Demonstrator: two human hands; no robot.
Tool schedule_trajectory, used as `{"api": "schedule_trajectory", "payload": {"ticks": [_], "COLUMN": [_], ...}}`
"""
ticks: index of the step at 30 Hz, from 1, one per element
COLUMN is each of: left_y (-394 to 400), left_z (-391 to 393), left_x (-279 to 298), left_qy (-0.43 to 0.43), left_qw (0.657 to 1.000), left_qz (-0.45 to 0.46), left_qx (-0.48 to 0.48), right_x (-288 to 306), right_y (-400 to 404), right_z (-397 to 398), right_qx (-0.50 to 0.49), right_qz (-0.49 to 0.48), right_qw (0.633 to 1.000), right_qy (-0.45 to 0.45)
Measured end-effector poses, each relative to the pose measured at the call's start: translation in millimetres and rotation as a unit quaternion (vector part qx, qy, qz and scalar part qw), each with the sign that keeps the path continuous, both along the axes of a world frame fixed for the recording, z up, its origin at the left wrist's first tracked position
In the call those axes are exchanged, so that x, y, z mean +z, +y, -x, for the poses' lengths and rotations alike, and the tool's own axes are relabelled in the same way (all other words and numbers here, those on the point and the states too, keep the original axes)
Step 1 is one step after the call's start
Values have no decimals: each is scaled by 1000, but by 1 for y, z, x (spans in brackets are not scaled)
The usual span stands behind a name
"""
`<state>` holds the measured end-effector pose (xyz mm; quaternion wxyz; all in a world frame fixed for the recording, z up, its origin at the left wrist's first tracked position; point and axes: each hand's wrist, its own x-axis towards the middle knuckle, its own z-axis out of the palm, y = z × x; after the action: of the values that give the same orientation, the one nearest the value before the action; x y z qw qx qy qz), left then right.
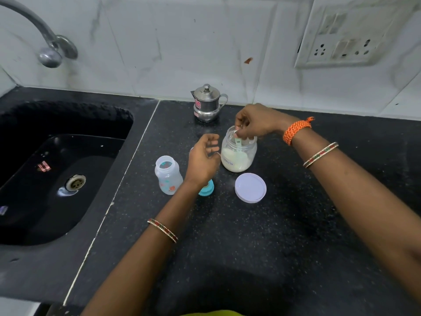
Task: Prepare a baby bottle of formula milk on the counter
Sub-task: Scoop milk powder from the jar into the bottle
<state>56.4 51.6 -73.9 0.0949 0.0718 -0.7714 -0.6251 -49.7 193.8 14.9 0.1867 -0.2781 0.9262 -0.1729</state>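
The right hand (255, 124) pinches a pale scoop (238, 144) inside the powder-filled formula jar (239, 153); the left hand (202, 160) hangs loosely curled, holding nothing, beside the uncapped baby bottle (168, 174).

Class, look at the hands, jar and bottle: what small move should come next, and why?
Probably lift the scoop out loaded: the right hand pinches its handle inside the open formula jar, and the baby bottle stands uncapped beside the left hand.
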Motion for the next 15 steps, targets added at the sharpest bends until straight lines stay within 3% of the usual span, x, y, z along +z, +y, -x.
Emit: {"api": "schedule_trajectory", "payload": {"ticks": [5,15], "left_y": [-1,-2], "left_z": [-2,-4], "left_x": [1,0], "left_qy": [-11,-19], "left_qw": [1000,1000], "left_qz": [-3,-5], "left_qx": [-2,-8], "right_x": [5,6], "right_y": [2,4], "right_z": [-4,-8], "right_qx": [-19,-131], "right_qz": [-18,63], "right_qw": [997,988], "right_qy": [67,49]}}
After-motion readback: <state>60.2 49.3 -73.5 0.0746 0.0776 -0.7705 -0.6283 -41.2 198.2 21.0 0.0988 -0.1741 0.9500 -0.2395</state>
